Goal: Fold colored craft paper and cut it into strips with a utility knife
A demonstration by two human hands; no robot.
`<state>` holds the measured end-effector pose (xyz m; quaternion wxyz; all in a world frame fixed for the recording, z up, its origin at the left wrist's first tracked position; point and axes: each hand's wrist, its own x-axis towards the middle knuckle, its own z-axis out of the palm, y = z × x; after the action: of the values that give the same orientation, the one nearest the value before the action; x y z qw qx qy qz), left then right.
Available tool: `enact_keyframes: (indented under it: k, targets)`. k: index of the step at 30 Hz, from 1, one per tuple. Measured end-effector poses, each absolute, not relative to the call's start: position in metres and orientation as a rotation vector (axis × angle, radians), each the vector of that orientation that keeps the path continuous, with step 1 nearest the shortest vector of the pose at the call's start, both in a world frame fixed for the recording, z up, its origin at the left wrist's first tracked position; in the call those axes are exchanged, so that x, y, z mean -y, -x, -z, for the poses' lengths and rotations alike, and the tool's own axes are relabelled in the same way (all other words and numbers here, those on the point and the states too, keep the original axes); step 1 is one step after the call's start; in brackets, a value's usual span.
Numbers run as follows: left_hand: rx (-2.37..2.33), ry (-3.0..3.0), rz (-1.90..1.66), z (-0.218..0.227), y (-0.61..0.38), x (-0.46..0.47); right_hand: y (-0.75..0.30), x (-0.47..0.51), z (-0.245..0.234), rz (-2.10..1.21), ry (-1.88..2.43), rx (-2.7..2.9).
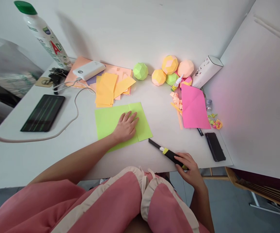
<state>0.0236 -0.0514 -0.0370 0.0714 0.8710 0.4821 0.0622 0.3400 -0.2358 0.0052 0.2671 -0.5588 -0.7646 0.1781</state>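
- We read a red "A" beside a "D" on the tall bottle [46, 38], far left and beyond the grip of the right hand [187, 164].
- Beyond that grip, the small bottle [175, 86] bears print too tiny for us.

- Before me stretches a white tabletop [161, 113].
- Light-green paper [111, 123] lies flat near its front edge.
- To my left rests a dark-screened tablet [43, 113].
- To my right lie a black phone [215, 147] and peach scraps [177, 103].
- At the back, I see a green faceted ball [140, 71].
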Motion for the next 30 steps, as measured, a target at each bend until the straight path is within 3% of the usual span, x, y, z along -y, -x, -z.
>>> enact_keyframes:
  k: [10,16,23,30]
  targets:
    - [-1.315,-2.725,-0.160,0.041,-0.028,0.057,-0.327,0.239,-0.014,-0.404,1.541,2.121]
    - [-1.147,-2.819,-0.070,0.022,-0.050,0.055,-0.312,0.252,-0.036,-0.421,1.551,2.226]
    - [-1.518,-2.568,-0.104,0.023,-0.091,0.057,-0.299,0.257,-0.031,-0.402,1.581,2.268]
    - [-1.495,-2.553,-0.105,0.038,-0.090,0.057,-0.294,0.253,-0.033,-0.345,1.586,2.307]
